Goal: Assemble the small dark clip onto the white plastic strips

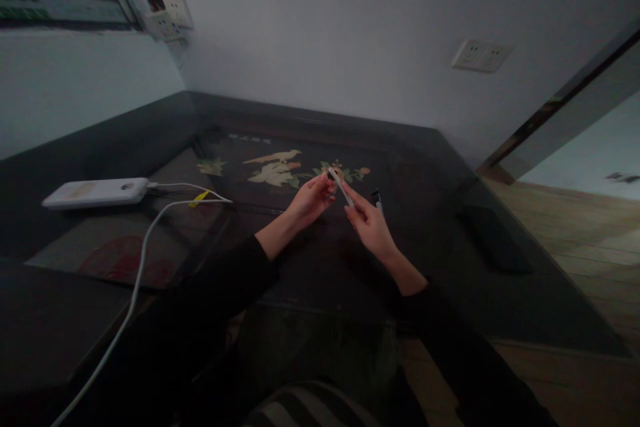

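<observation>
Over the middle of the dark table, my right hand holds a thin, pale, stick-like object that slants up to the left. Its kind is too small and dim to tell. My left hand is closed, thumb and fingers pinched at the upper end of that stick. Something small and dark shows at those fingertips, but I cannot make out what it is. Just beyond my right hand lies a slim black and silver object, partly hidden by the hand.
A white power bank rests at the left, and a white cable with a yellow tag loops toward me. On the right lies a dark flat object. The glossy table meets the wall, which carries sockets.
</observation>
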Available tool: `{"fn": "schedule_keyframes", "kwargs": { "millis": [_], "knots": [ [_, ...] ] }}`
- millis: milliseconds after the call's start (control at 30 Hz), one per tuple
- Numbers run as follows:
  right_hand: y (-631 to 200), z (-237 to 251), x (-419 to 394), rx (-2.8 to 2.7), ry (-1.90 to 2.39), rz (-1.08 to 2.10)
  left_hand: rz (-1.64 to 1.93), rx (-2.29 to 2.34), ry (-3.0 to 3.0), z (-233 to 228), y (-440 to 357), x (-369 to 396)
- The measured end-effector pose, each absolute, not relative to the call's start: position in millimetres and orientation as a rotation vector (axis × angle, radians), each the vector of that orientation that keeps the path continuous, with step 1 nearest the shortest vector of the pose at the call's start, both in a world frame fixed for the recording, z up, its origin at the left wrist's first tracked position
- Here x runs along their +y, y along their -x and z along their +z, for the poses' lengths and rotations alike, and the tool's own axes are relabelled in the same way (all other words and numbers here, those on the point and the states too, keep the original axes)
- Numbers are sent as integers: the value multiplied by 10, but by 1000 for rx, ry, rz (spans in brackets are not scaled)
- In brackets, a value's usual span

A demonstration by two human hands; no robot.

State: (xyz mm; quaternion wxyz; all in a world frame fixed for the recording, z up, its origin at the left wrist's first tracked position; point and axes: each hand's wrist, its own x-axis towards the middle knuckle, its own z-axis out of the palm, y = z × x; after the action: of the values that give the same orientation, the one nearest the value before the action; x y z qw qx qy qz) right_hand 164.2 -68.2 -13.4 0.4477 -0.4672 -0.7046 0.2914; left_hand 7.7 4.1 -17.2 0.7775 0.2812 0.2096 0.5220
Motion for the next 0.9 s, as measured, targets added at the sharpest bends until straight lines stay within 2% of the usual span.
{"fn": "schedule_keyframes", "kwargs": {
  "millis": [400, 667, 900],
  "knots": [
    [-1693, -143, -620, -1753, 1191, 556, 1128, 446, -624, -143, -54, 22],
    [-1711, -160, -607, -1533, 1302, 628, 1129, 425, -667, -137, -63, 14],
    [-1709, -177, -571, -1319, 1240, 896, 1139, 440, -679, -95, -44, 26]
  ]
}}
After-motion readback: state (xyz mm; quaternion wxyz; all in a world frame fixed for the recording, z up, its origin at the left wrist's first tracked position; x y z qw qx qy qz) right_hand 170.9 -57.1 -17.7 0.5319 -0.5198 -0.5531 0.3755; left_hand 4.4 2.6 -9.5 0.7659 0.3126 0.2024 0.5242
